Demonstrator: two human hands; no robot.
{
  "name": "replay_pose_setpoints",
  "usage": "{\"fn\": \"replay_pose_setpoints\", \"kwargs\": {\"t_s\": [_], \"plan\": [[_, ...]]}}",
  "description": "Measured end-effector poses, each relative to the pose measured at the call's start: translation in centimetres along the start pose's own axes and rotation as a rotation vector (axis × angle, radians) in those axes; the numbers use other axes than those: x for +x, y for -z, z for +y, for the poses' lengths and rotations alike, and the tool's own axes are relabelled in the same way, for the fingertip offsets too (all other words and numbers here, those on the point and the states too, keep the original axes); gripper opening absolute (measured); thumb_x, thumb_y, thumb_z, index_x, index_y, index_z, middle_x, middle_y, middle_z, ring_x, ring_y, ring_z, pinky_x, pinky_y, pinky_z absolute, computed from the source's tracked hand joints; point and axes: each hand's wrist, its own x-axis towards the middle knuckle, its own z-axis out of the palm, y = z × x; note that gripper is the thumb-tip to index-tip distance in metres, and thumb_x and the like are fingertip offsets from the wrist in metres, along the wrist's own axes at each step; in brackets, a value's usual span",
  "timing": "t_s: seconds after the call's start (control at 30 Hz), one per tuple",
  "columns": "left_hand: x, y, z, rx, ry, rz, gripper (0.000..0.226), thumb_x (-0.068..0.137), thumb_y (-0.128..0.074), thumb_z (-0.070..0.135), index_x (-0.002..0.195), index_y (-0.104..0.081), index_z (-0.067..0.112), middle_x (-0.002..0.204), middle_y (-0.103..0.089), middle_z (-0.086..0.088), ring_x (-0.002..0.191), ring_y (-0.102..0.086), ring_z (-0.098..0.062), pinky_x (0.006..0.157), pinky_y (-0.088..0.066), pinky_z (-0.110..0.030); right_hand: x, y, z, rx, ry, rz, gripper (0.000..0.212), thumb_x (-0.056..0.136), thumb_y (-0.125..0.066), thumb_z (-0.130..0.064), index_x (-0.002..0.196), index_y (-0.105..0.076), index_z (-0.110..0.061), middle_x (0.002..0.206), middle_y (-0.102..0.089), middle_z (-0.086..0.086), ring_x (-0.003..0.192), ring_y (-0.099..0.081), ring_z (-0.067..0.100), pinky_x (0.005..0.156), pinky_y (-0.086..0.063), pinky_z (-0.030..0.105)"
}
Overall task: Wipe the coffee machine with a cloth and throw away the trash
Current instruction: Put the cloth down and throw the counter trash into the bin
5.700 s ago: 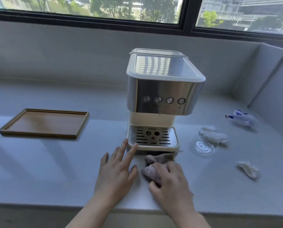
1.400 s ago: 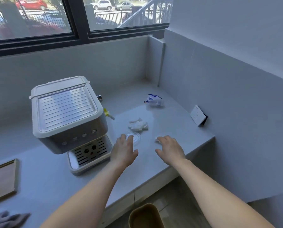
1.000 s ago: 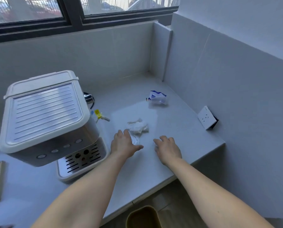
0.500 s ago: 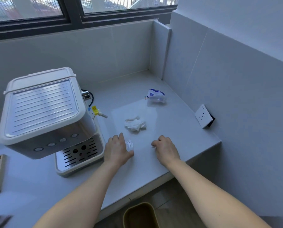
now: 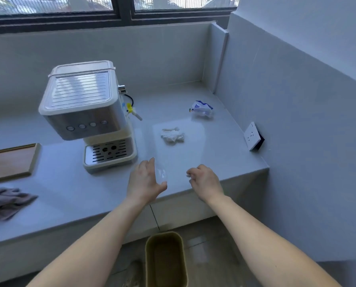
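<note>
The cream and steel coffee machine stands on the grey counter. The grey cloth lies crumpled at the counter's left front. My left hand holds a clear plastic lid above the counter's front edge. My right hand is closed on a small white paper scrap, mostly hidden in the fingers. A crumpled white tissue and a blue and white wrapper lie farther back on the counter. A tan trash bin stands on the floor below my hands.
A wooden tray sits at the left edge. A white wall socket sticks out of the right wall, close to the counter's corner. Grey walls close the counter off at the back and right, under a window.
Both hands have drawn back from the middle of the counter to its front edge, carrying the clear lid and the paper scrap. The view has shifted so the bin shows more fully.
</note>
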Motion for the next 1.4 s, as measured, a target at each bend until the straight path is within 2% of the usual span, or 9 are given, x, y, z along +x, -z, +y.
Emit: {"fn": "replay_pose_setpoints", "kwargs": {"t_s": [0.2, 0.43, 0.6, 0.7, 0.8, 0.97, 1.1, 1.27, 1.4], "plan": [[-4.8, 0.7, 0.5, -0.031, -0.002, 0.023, 0.089, 0.078, -0.068, 0.047, 0.149, -0.029, 0.008, 0.140, -0.048, -0.013, 0.126, -0.045, -0.030, 0.105, -0.041, -0.040, -3.6, -0.4, -0.7, 0.056, 0.036, 0.026, 0.024, 0.097, -0.050, -0.015, 0.117, -0.064, -0.017, 0.105, -0.061, 0.006, 0.101, -0.057, 0.025, 0.075, -0.049, 0.034], [-12.2, -0.7, -1.8, -0.115, -0.140, 0.077, 0.085, 0.075, -0.072, 0.042, 0.145, -0.038, 0.006, 0.138, -0.052, -0.011, 0.126, -0.049, -0.027, 0.107, -0.040, -0.038, -9.3, -3.4, -2.8, 0.095, 0.041, -0.012, 0.026, 0.095, -0.056, -0.019, 0.119, -0.065, -0.018, 0.107, -0.064, 0.002, 0.098, -0.061, 0.020, 0.080, -0.050, 0.029], [-17.3, -5.0, -6.6, -0.083, -0.188, -0.060, 0.085, 0.073, -0.067, 0.047, 0.145, -0.040, 0.012, 0.145, -0.048, -0.010, 0.130, -0.047, -0.027, 0.107, -0.042, -0.039, -13.5, -9.0, -2.4, 0.146, -0.116, -0.119, 0.024, 0.094, -0.057, -0.024, 0.116, -0.067, -0.025, 0.100, -0.060, -0.006, 0.095, -0.061, 0.015, 0.081, -0.047, 0.025], [-18.9, -9.1, -9.3, -0.053, -0.104, -0.186, 0.086, 0.071, -0.065, 0.049, 0.145, -0.040, 0.014, 0.142, -0.050, -0.008, 0.128, -0.048, -0.028, 0.105, -0.043, -0.039, -14.4, -13.7, -1.2, 0.144, -0.194, -0.193, 0.024, 0.093, -0.059, -0.026, 0.116, -0.067, -0.027, 0.106, -0.064, -0.007, 0.096, -0.061, 0.013, 0.078, -0.044, 0.022], [-19.6, -13.9, -11.5, -0.048, -0.017, -0.321, 0.088, 0.071, -0.061, 0.056, 0.147, -0.036, 0.018, 0.145, -0.046, -0.005, 0.128, -0.045, -0.025, 0.108, -0.039, -0.037, -14.4, -19.2, 0.5, 0.165, -0.253, -0.267, 0.028, 0.091, -0.063, -0.028, 0.119, -0.065, -0.029, 0.112, -0.066, -0.006, 0.099, -0.062, 0.014, 0.083, -0.051, 0.026], [-20.4, -22.2, -14.1, -0.097, 0.102, -0.471, 0.094, 0.070, -0.070, 0.053, 0.150, -0.029, 0.026, 0.155, -0.035, 0.001, 0.134, -0.037, -0.021, 0.111, -0.035, -0.033, -14.9, -28.0, 4.0, 0.162, -0.292, -0.403, 0.032, 0.091, -0.064, -0.029, 0.123, -0.061, -0.032, 0.114, -0.067, -0.008, 0.097, -0.065, 0.014, 0.078, -0.051, 0.024], [-20.3, -27.3, -15.7, -0.047, 0.124, -0.545, 0.094, 0.072, -0.073, 0.043, 0.151, -0.025, 0.026, 0.157, -0.030, 0.000, 0.136, -0.037, -0.023, 0.112, -0.038, -0.038, -15.1, -32.8, 6.9, 0.125, -0.304, -0.441, 0.026, 0.090, -0.064, -0.029, 0.116, -0.063, -0.033, 0.112, -0.066, -0.005, 0.094, -0.065, 0.016, 0.071, -0.048, 0.022], [-19.4, -31.8, -15.9, -0.042, 0.157, -0.575, 0.093, 0.075, -0.072, 0.032, 0.151, -0.018, 0.031, 0.159, -0.022, 0.003, 0.138, -0.035, -0.026, 0.108, -0.044, -0.040, -15.0, -37.0, 9.4, 0.142, -0.392, -0.441, 0.030, 0.091, -0.064, -0.031, 0.121, -0.061, -0.034, 0.117, -0.066, -0.007, 0.098, -0.067, 0.016, 0.079, -0.054, 0.026], [-18.9, -34.3, -15.7, -0.043, 0.101, -0.563, 0.091, 0.081, -0.071, 0.025, 0.152, -0.016, 0.033, 0.164, -0.005, 0.009, 0.150, -0.013, -0.026, 0.118, -0.030, -0.041, -15.5, -38.7, 10.5, 0.179, -0.395, -0.494, 0.038, 0.087, -0.065, -0.037, 0.125, -0.059, -0.036, 0.122, -0.064, -0.008, 0.102, -0.065, 0.018, 0.078, -0.051, 0.025]]}}
